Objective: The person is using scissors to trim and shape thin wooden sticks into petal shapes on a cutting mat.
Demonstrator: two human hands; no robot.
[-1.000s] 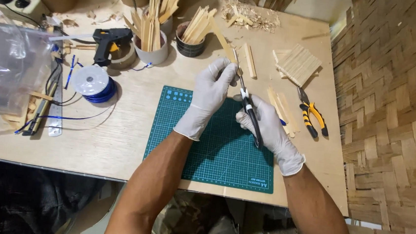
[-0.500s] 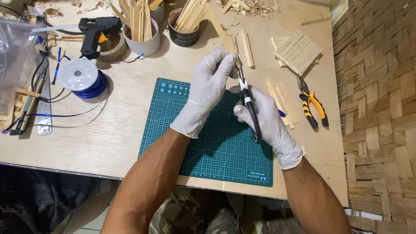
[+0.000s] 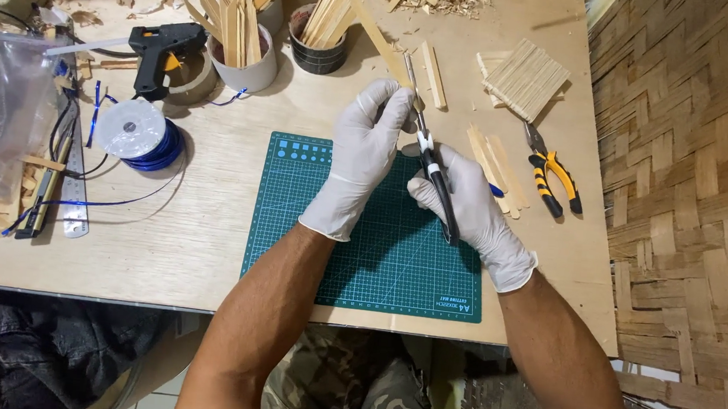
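Over the green cutting mat [image 3: 378, 249] near the tabletop's [image 3: 188, 243] front edge, both gloved hands work. Left hand [image 3: 366, 157] pinches a long wooden stick [image 3: 383, 41] that slants toward the back edge. Right hand [image 3: 467, 208] has its fingers wrapped around black-handled scissors [image 3: 431, 171], whose blades meet the stick. Yellow-handled pliers [image 3: 553, 172] lie toward the right edge.

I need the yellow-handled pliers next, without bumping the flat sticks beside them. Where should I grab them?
Take the pliers by their yellow-and-black handles, coming from the table's near right edge. The handles point toward you and splay apart, while the metal nose points away, toward the stick panel.
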